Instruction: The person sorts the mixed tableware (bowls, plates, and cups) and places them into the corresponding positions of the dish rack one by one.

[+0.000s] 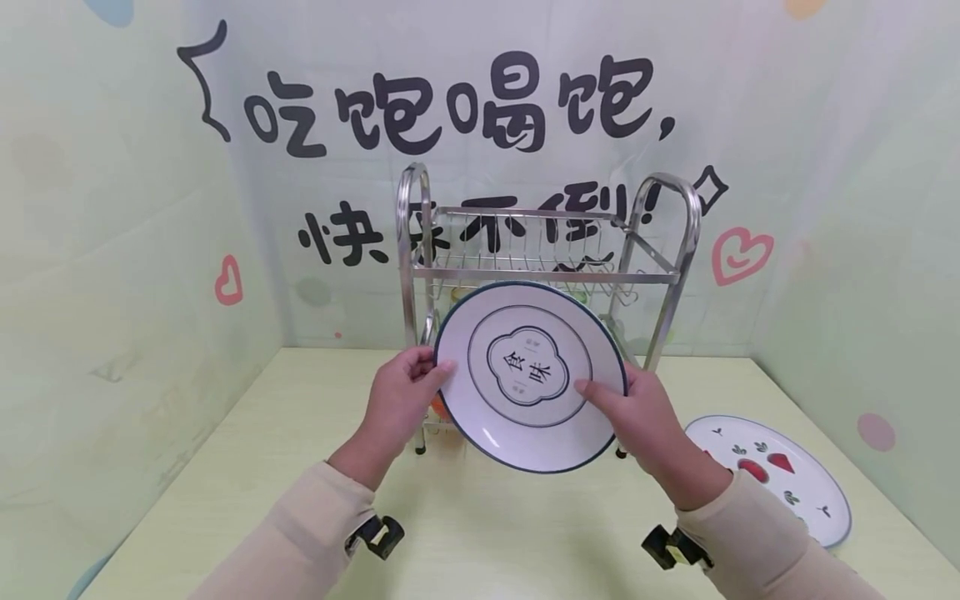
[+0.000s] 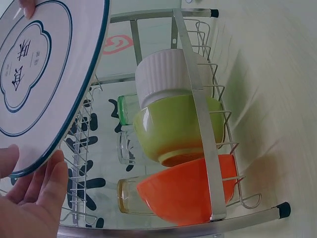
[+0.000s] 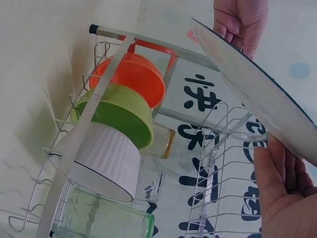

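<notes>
Both hands hold a white plate (image 1: 450, 417) with a dark blue rim and printed characters, tilted up in front of a metal dish rack (image 1: 540, 275). At the plate's left edge the left hand (image 1: 401, 392) pinches it, thumb on the face and fingers behind. The right hand (image 1: 637, 408) grips the opposite edge the same way, its thumb lying further in on the face. In the left wrist view an orange bowl (image 2: 183, 193), a green bowl (image 2: 173, 126) and a white ribbed bowl (image 2: 161, 74) sit on the rack's lower tier. Wires of the upper tier show above the plate.
An oval white plate (image 1: 810, 475) with red and green drawings lies on the table (image 1: 247, 467) at the right. Several glasses stand behind the bowls, including a green-tinted glass (image 3: 99, 213). A printed cloth backdrop (image 1: 337, 50) encloses the table at the back and sides.
</notes>
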Tool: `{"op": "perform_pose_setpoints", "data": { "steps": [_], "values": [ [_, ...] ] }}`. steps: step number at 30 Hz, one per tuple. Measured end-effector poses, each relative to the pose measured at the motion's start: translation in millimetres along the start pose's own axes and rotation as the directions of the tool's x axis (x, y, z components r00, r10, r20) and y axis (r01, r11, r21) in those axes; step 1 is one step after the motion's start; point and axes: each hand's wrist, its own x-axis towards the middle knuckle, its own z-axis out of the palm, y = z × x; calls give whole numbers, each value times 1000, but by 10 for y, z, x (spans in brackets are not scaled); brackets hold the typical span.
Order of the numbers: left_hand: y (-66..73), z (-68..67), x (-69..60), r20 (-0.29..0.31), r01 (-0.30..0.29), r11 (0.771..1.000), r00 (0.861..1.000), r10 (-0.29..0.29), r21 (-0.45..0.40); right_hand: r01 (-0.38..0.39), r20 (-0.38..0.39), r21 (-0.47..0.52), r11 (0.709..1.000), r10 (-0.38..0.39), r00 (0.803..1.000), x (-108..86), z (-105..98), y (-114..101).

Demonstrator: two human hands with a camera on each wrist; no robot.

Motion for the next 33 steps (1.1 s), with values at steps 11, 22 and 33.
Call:
{"op": "perform_pose_setpoints", "data": {
  "steps": [11,22,33],
  "values": [
    [-6,-194,66,-174,-112,989,976,127,95,5,-48,-60,998,-7,999,3,-162,-122],
    [-1,-352,198,-147,-44,974,986,77,220,49,-54,-120,992,-56,997,68,-416,-362],
    [82,-341,356,-58,-63,972,995,78,224,29,-131,-2,1000,-29,991,268,-685,-634]
  ]
}}
